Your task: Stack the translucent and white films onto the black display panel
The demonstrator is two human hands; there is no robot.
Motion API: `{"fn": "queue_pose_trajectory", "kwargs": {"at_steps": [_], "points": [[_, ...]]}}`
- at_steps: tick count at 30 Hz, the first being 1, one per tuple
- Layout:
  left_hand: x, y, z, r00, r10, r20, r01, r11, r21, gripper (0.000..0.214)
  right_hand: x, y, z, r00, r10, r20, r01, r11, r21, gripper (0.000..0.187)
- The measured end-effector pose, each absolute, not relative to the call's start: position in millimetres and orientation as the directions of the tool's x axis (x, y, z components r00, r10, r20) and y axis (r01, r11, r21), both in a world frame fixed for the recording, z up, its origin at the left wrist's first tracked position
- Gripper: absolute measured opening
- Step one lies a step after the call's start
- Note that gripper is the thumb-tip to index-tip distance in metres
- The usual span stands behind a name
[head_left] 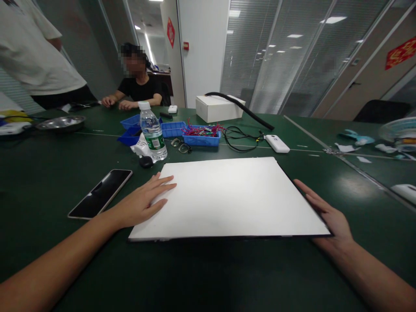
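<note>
A flat white panel [227, 199] with a thin dark rim lies level in front of me, its surface bare and bright. My left hand [143, 199] rests on its left side, fingers spread and the thumb lying on the white surface. At the panel's right edge, my right hand [334, 221] grips from the side, its fingers running along the rim. Part of that palm and the thumb are hidden beneath the panel. Close to my left forearm is a phone [100, 195] with a dark screen, lying on the green table [201, 273].
Beyond the panel stand a water bottle [152, 132], a blue tray [201, 141] of red wires, a white box [218, 109] and a white power bank [277, 144] with a black cable. A metal dish [61, 124] sits far left. One person [139, 84] sits opposite; another [42, 56] stands left.
</note>
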State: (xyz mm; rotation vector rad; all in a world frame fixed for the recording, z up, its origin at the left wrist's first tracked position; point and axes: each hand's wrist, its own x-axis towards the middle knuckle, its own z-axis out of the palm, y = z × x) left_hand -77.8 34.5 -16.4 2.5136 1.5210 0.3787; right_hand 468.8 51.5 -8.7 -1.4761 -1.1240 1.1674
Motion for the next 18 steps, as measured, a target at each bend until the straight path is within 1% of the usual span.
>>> {"fn": "queue_pose_trajectory", "kwargs": {"at_steps": [3,5,8,11,14,15,18], "points": [[-78,35,-16,0.443,0.888,0.126,0.842,-0.46,0.282,0.061,465,51,-2,0.114,0.978,-0.176,0.093,-0.187,-0.978,0.084],[-78,35,-15,0.442,0.888,0.123,0.843,-0.459,0.281,0.062,467,52,-3,0.121,0.969,-0.216,0.099,-0.228,-0.969,0.078],[-80,36,-16,0.437,0.89,0.129,0.837,-0.454,0.304,0.064,475,57,-8,0.068,0.977,-0.201,0.224,-0.211,-0.951,0.064],[-88,39,-18,0.408,0.898,0.164,0.804,-0.439,0.402,0.063,482,62,-13,0.005,0.983,-0.184,0.284,-0.178,-0.942,0.053],[-102,46,-20,0.337,0.914,0.226,0.721,-0.405,0.563,0.062,485,64,-11,0.002,0.977,-0.214,0.256,-0.208,-0.944,0.05],[-106,48,-20,0.319,0.918,0.236,0.696,-0.396,0.599,0.062,485,64,-10,0.009,0.975,-0.224,0.244,-0.219,-0.945,0.05],[-114,53,-20,0.329,0.913,0.241,0.671,-0.406,0.621,0.062,484,64,-7,0.035,0.966,-0.256,0.202,-0.258,-0.945,0.05]]}}
